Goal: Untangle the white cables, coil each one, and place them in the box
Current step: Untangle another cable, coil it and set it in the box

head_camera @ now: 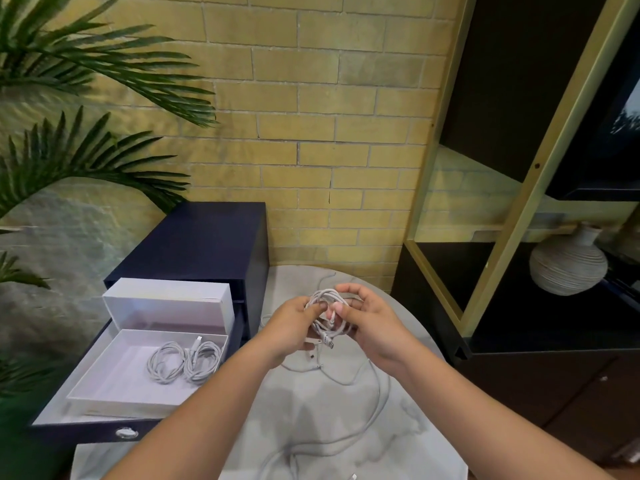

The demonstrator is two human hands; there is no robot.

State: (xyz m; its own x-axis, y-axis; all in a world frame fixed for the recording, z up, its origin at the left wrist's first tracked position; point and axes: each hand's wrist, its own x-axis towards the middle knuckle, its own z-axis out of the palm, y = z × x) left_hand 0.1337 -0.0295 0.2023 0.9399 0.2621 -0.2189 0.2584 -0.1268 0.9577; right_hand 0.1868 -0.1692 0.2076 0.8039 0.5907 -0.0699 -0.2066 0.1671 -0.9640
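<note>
Above the round marble table, my left hand and my right hand both hold a small coil of white cable, fingers pinched round its loops. A plug end hangs just below the coil. More white cable trails from the coil down across the table toward the near edge. The open white box lies in a pulled-out dark drawer at the left, its lid standing up behind. Two coiled white cables lie side by side in the box.
The dark blue drawer unit stands against the yellow brick wall. Palm leaves hang over the left. A black and gold shelf at the right holds a ribbed vase.
</note>
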